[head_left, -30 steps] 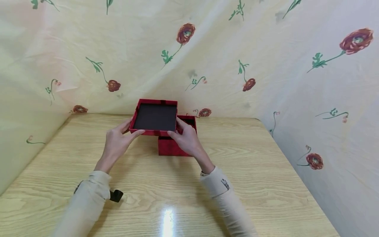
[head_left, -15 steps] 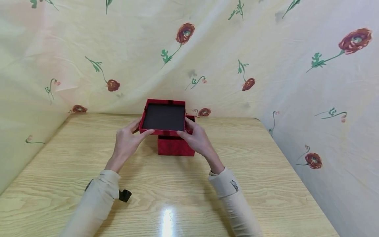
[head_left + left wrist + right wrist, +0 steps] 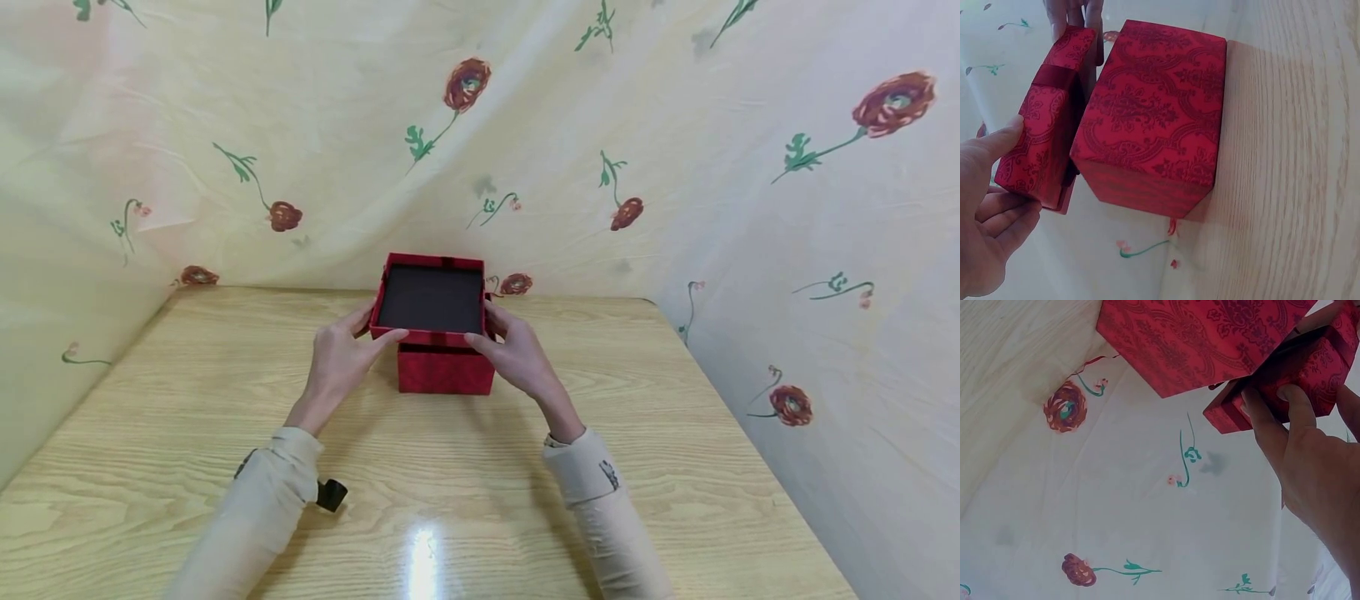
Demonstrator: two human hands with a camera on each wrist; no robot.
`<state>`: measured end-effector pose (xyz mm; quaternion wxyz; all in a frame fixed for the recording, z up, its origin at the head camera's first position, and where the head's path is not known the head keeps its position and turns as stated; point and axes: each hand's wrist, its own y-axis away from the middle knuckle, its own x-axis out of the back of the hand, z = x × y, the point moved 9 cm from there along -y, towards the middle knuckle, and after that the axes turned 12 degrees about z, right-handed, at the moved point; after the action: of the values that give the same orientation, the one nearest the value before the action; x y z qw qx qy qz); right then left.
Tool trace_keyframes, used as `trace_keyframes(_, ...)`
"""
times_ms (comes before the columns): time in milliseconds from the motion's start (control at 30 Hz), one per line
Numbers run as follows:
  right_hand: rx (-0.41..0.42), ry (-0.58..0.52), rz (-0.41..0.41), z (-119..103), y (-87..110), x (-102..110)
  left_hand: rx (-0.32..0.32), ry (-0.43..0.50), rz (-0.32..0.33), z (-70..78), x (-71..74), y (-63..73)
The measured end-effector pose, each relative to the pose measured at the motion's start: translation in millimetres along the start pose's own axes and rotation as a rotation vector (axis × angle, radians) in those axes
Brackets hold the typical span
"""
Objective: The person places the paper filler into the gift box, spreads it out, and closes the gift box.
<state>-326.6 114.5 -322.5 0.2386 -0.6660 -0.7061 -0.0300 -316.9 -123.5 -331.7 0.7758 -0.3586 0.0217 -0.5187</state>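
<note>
A shallow red patterned box lid [image 3: 431,296], with a dark panel inside its raised red rim, is above the deep red box [image 3: 445,371] on the table. My left hand [image 3: 337,354] grips the lid's left front corner, thumb on its front side. At the right front corner, my right hand [image 3: 517,354] grips it likewise. In the left wrist view a dark ribbon band crosses the lid [image 3: 1044,128], next to the box's patterned wall [image 3: 1154,100]. The right wrist view shows my fingers [image 3: 1266,425] against the lid. The lid hides most of the box's opening.
The wooden table [image 3: 637,467] extends around the box on both sides and in front. A floral cloth [image 3: 555,125] hangs behind the table and along its sides. A small black piece [image 3: 332,494] sticks out beside the left cuff.
Both hands have carried the lid to the right, from left of the box to over it. The box has stayed in place. The black piece has moved with the left sleeve.
</note>
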Motion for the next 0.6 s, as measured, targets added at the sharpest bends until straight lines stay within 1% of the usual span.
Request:
trace_keyframes(167, 0.016, -0.026, -0.010, 0.9, 0.3, 1.5, -0.013, 0.013, -0.002, 2.0, -3.7, 1.7)
trace_keyframes(333, 0.020, -0.025, -0.014, 2.0, -0.5, 2.4, -0.021, 0.018, -0.008, 3.2, -7.0, 3.8)
trace_keyframes(600, 0.046, -0.080, -0.029, 6.4, -4.1, 7.3, -0.049, 0.008, 0.022, 9.6, -9.6, 5.6)
